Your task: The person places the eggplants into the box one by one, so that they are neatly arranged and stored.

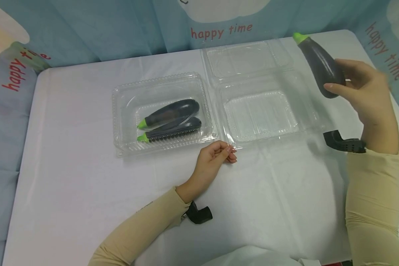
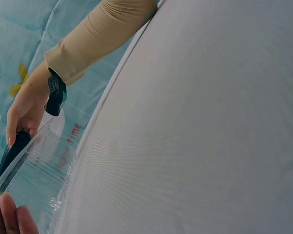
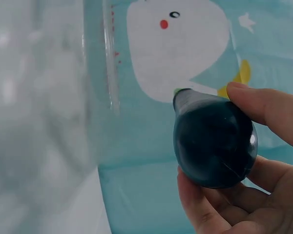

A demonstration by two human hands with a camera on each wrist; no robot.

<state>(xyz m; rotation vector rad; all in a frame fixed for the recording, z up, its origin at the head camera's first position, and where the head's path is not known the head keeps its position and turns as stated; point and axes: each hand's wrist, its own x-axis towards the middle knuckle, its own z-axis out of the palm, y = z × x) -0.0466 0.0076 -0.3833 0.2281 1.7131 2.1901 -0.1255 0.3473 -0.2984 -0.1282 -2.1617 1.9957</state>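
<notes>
My right hand (image 1: 347, 79) holds a dark purple toy eggplant (image 1: 320, 64) with a green stem in the air, above the table's right side. In the right wrist view its fingers (image 3: 273, 114) wrap the eggplant's (image 3: 215, 141) rounded end. An open clear clamshell box (image 1: 296, 122) lies empty in the middle, its lid (image 1: 249, 59) folded back. My left hand (image 1: 221, 151) pinches the box's front left corner, and its fingertips (image 2: 10, 214) show against the clear plastic (image 2: 44, 161). To the left, a closed clear box (image 1: 126, 96) holds two eggplants (image 1: 171, 112).
A white cloth covers the table (image 1: 86, 177). A blue "happy time" backdrop (image 1: 86, 29) runs along the far edge and both sides. Bare cloth lies in front of the boxes and at the left.
</notes>
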